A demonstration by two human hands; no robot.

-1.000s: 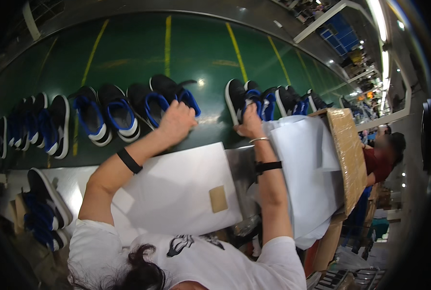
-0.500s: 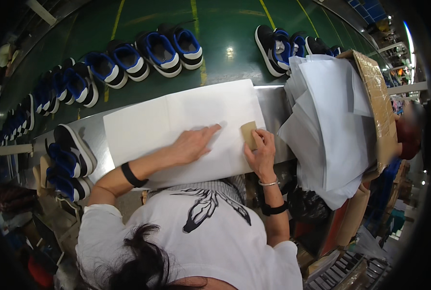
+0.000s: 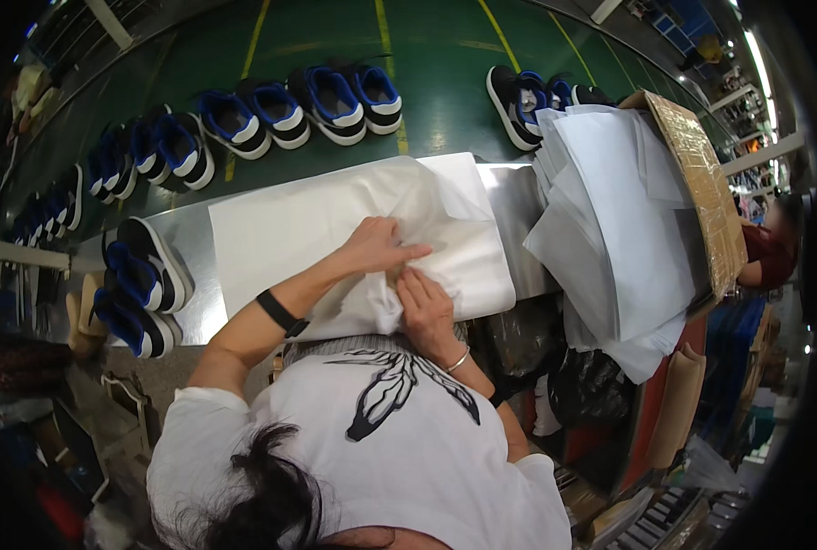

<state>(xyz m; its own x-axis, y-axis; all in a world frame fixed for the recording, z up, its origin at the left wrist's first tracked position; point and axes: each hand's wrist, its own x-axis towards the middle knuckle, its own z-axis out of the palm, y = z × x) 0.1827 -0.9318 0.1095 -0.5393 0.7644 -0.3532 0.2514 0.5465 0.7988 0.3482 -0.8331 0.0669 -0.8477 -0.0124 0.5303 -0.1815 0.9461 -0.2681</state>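
A stack of thin white paper sheets (image 3: 271, 247) lies on the metal worktop in front of me. The top sheet is gathered and crumpled between my hands. My left hand (image 3: 373, 247) presses on the crumpled part with bent fingers, one digit reaching to the right. Just below and right of it, my right hand (image 3: 427, 313) has its fingers closed against the bunched paper. A bit of a tan piece (image 3: 396, 273) shows at the fingertips; the paper and fingers hide most of it.
Black, white and blue sneakers (image 3: 335, 103) line the green conveyor (image 3: 454, 82) beyond the worktop. Another pair of sneakers (image 3: 142, 284) sits at the left. On the right, a cardboard box (image 3: 697, 183) holds many white sheets (image 3: 610, 220). Another person's arm (image 3: 752, 272) shows behind it.
My right hand has moved left with the tan piece, to beside my left hand. The top sheet was flat and is now bunched around the piece.
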